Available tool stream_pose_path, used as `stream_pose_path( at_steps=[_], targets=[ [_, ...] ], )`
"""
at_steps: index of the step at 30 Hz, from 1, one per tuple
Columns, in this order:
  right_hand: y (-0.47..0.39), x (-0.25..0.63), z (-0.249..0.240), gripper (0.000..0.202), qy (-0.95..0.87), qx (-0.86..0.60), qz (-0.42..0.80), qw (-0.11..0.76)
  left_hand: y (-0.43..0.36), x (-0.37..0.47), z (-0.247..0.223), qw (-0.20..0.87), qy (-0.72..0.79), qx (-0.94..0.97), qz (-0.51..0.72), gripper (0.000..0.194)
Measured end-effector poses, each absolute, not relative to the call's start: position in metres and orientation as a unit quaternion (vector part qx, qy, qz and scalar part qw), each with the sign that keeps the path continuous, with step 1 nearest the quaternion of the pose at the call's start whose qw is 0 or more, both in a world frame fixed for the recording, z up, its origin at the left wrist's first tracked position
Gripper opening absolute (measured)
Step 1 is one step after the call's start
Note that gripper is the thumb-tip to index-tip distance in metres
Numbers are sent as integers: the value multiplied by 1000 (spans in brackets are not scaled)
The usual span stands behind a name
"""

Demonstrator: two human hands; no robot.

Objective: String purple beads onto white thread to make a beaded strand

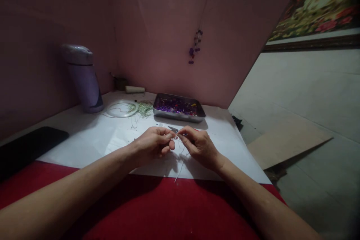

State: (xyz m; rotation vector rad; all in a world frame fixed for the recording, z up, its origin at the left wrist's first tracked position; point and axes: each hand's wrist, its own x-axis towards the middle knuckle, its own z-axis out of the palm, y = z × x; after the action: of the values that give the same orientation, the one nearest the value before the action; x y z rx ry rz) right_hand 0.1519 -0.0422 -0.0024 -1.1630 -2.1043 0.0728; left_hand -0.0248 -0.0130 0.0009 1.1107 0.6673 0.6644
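Observation:
A thin white cord (180,165) runs between my hands, and its loose end hangs toward the table's front edge. My left hand (156,140) pinches it between thumb and forefinger, the other fingers curled. Close by, my right hand (198,144) is closed on the same cord, fingertips almost touching the left ones. Whether a knot or small bead sits at the fingertips is too small to tell. Behind the hands lie scissors (173,129), their blades showing and the rest mostly covered by my right hand.
A metal tray (180,116) of purple beads stands behind my hands. To its left lie green threads (144,108), a clear ring (120,108) and a pale roll (135,89). A purple bottle (86,82) and dark flat object (33,146) occupy the left. Beads (194,47) hang on the wall.

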Motion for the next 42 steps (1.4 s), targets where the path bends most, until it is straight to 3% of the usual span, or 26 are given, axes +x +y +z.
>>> stream_pose_path(
  at_steps=[15,22,31,36,42],
  targets=[
    [-42,153,1,14,-822,-447,29,352,-14,-26,1,712,318,565,269,20],
    [-43,152,2,14,-816,-462,11,347,-18,-22,9,501,374,677,388,7],
    [-47,145,0,15,-801,-480,-29,355,-21,-20,6,643,350,594,333,22],
    [-47,146,0,16,-807,-474,-25,351,-18,-21,1,658,329,598,318,13],
    [-46,148,-4,20,-823,-451,-43,343,-18,-21,1,651,338,608,302,21]
  ],
)
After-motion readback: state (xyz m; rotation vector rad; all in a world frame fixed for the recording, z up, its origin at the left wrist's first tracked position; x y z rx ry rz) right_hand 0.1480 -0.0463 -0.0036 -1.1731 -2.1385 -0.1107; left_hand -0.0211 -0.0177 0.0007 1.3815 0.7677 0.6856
